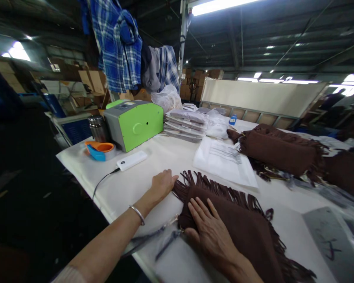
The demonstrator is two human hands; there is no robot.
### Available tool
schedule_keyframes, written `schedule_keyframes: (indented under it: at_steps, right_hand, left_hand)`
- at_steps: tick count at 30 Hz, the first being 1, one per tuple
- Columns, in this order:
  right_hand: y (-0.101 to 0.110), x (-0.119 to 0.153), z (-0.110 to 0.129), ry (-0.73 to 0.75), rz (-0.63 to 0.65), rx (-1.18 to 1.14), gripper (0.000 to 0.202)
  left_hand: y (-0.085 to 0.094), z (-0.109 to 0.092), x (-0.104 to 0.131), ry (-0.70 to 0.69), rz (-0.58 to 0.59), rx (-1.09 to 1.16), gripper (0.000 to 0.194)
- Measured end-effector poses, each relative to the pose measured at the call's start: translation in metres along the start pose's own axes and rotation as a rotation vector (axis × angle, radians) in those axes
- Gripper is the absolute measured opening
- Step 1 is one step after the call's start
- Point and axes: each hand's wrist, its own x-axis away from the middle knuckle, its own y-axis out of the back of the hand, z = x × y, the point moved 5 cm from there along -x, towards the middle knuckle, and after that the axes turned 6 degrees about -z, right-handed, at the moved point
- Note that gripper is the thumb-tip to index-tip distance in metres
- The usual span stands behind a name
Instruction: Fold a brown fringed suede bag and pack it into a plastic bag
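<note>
left grip (162, 184): fingers together and flat, palm down on the white table (141, 184), fingertips touching the fringe at the near-left corner of the brown fringed cloth (242, 228); nothing clasped. a silver bangle (137, 214) sits on that wrist. right grip (209, 230): fingers spread apart, palm pressed flat on top of the same cloth, holding nothing closed.

brown fringed cloth lies folded at the near edge of the table, fringe running along its far and right sides. clear plastic strips (153, 237) lie just left of it, by the table edge.

beyond it, a clear bag with printed sheet (224, 161) lies flat. a stack of brown fringed cloths (280, 151) sits to the far right. far left: green and grey machine (134, 122), metal flask (97, 127), orange and blue tape dispenser (100, 150), white power bank (131, 160) with a black cable. a pile of bagged items (185, 124) stands beside the machine. blue plaid shirts (118, 43) hang behind.
</note>
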Motion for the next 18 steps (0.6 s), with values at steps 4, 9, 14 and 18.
schedule_keyframes:
  at_steps: [4, 9, 14, 18]
  right_hand:
    - [-0.004, 0.002, -0.007, -0.021, 0.027, -0.035, 0.064]
    - [0.010, 0.004, -0.012, -0.122, -0.117, -0.266, 0.049]
    - [0.027, 0.015, -0.034, -0.397, -0.327, -0.692, 0.046]
    - [0.040, 0.030, -0.059, -0.560, -0.486, -0.938, 0.050]
  left_hand:
    - [-0.023, -0.018, 0.008, -0.039, -0.016, -0.023, 0.028]
    - [-0.033, -0.019, 0.005, -0.115, 0.053, -0.025, 0.022]
    - [-0.024, -0.014, 0.002, -0.091, 0.064, -0.052, 0.021]
    - [0.001, -0.020, 0.003, -0.055, 0.034, -0.080, 0.023]
